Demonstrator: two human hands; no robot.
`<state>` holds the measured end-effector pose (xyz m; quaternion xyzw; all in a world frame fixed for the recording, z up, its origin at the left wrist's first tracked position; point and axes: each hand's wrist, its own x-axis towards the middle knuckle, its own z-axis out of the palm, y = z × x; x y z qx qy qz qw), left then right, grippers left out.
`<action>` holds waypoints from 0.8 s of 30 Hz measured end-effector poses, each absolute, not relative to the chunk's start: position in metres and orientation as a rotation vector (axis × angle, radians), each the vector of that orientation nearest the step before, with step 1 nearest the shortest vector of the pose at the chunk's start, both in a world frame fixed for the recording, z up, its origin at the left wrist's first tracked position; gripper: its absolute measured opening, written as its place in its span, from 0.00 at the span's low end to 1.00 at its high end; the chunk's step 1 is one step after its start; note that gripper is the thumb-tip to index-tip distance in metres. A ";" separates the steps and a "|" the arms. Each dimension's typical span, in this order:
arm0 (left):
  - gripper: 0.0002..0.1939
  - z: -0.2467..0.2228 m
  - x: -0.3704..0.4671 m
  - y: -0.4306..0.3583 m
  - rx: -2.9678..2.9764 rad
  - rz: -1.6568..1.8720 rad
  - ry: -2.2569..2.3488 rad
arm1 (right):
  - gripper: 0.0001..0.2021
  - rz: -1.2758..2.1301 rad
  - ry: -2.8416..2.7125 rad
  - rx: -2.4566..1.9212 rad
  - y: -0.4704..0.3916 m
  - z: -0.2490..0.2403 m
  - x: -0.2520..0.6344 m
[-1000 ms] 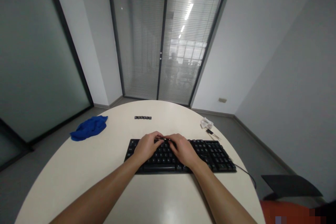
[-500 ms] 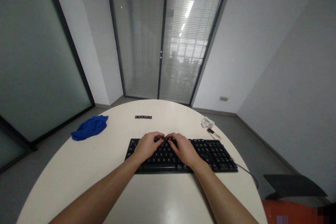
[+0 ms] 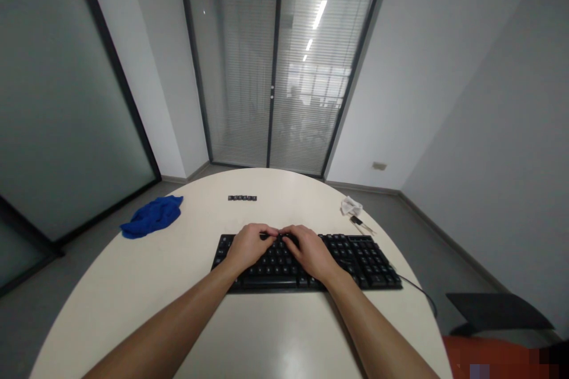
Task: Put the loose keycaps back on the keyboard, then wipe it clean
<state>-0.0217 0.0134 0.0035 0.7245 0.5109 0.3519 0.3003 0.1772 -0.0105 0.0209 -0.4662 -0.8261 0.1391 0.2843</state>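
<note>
A black keyboard (image 3: 275,280) lies across the table. My left hand (image 3: 251,244) is over its upper left part, thumb and fingers closed together near the top row of keys. My right hand (image 3: 309,249) faces it from the right, its fingers also closed at the same top row. The fingertips of both hands nearly meet there, and whatever they pinch is too small to make out. Beyond the keyboard, several loose black keycaps (image 3: 242,198) stand in a short row.
On the round white table (image 3: 195,320), a blue cloth (image 3: 153,217) lies at the left. A crumpled white tissue (image 3: 351,206) and a small black-ended tool (image 3: 357,221) are at the right. The keyboard's cable (image 3: 420,290) runs off the right edge, near a chair (image 3: 498,311).
</note>
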 end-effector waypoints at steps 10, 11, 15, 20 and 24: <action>0.09 0.008 -0.019 0.007 2.027 0.948 1.351 | 0.11 0.350 -2.216 -1.238 -0.011 0.021 0.177; 0.09 0.007 -0.019 0.007 2.042 0.940 1.358 | 0.11 0.348 -2.219 -1.237 -0.011 0.021 0.177; 0.10 0.006 -0.019 0.008 2.022 0.958 1.418 | 0.11 0.349 -2.227 -1.207 -0.010 0.020 0.178; 0.12 0.011 -0.018 0.004 2.045 0.984 1.520 | 0.15 0.281 -2.281 -1.183 -0.013 0.025 0.177; 0.16 0.017 -0.016 -0.005 2.211 0.819 1.616 | 0.18 0.163 -2.419 -1.224 -0.018 0.034 0.176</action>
